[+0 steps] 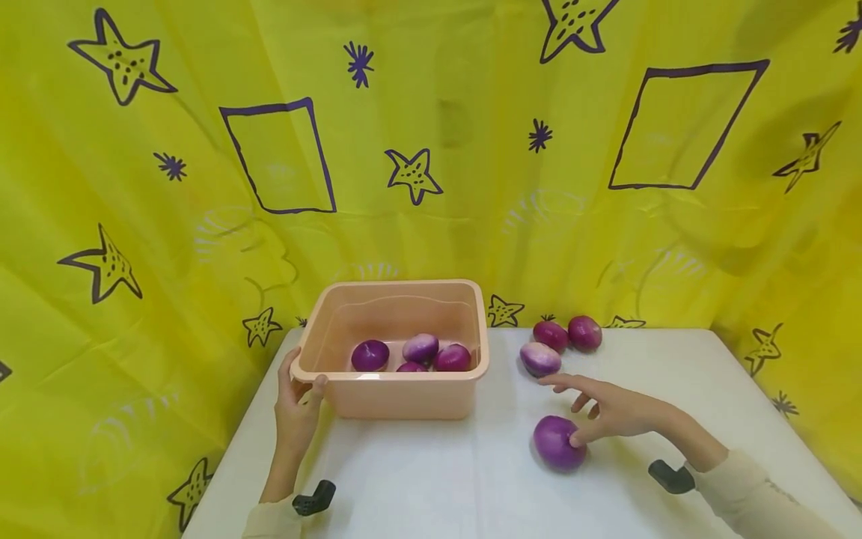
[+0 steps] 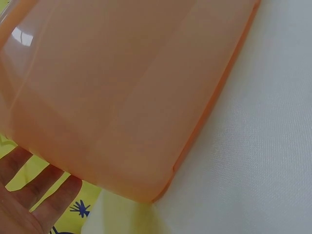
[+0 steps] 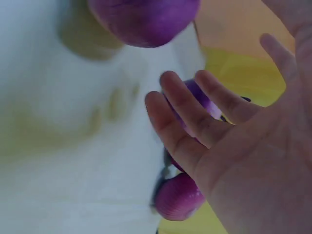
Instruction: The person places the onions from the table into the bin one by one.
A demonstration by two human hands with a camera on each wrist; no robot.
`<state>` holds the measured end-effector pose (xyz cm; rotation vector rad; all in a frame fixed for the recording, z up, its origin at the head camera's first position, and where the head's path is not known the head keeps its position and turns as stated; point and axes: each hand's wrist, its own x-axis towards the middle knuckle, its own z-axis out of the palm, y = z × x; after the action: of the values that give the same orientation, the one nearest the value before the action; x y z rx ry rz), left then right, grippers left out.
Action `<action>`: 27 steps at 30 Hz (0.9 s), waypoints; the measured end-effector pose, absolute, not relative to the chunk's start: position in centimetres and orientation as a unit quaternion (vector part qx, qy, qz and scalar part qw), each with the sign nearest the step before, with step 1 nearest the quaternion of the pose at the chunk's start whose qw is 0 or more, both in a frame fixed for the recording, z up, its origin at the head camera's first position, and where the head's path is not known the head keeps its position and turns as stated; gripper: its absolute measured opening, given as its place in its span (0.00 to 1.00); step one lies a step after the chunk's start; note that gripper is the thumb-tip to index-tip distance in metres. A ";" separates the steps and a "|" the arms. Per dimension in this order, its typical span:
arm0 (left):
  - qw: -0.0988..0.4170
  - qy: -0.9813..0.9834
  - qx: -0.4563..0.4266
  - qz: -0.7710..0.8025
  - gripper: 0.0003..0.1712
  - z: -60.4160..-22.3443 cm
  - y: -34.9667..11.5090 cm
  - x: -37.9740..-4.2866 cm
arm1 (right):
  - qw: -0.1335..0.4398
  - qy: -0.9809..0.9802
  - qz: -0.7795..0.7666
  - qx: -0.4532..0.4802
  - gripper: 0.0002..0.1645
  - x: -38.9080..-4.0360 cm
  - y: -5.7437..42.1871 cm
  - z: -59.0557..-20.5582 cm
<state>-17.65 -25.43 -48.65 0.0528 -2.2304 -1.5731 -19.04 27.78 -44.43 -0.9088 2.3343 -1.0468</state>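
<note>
A peach plastic tub point(image 1: 404, 398) stands on the white table, with several red onions point(image 1: 370, 355) inside. My left hand point(image 1: 298, 415) grips its near left corner, thumb by the front rim and fingers along the left side. In the left wrist view, fingertips point(image 2: 66, 192) lie against the tub's outer wall point(image 2: 112, 97). My right hand point(image 1: 616, 410) hovers with spread fingers over a single red onion point(image 1: 557, 445), the thumb overlapping its right side in the head view. The right wrist view shows the open palm point(image 3: 258, 161) below that onion point(image 3: 146, 19).
Three more red onions, among them a pale-topped one point(image 1: 540, 360), sit in a cluster at the table's back right. A yellow curtain point(image 1: 431, 239) with drawn stars hangs behind and around the white table point(image 1: 431, 479).
</note>
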 end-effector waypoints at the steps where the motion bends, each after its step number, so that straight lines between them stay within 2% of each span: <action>1: 0.205 -0.801 0.018 -0.563 0.40 -48.6 -25.4 -17.7 | 0.220 0.836 -0.378 -0.331 0.49 -19.0 27.8 -44.7; 6: 0.205 -0.801 0.016 -0.562 0.40 -48.4 -25.4 -17.8 | 0.245 0.820 -0.381 -0.351 0.41 -18.8 27.6 -46.2; 13: 0.206 -0.800 0.015 -0.564 0.41 -48.4 -25.4 -17.7 | 0.242 0.817 -0.383 -0.356 0.31 -18.9 27.2 -47.1; 27: 0.206 -0.799 0.023 -0.564 0.40 -48.8 -25.5 -17.8 | 0.249 0.816 -0.398 -0.337 0.29 -18.8 27.5 -47.7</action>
<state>-17.77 -25.49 -48.82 0.0642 -2.2271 -1.5719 -18.82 27.47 -47.66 -0.9177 2.2234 -1.0853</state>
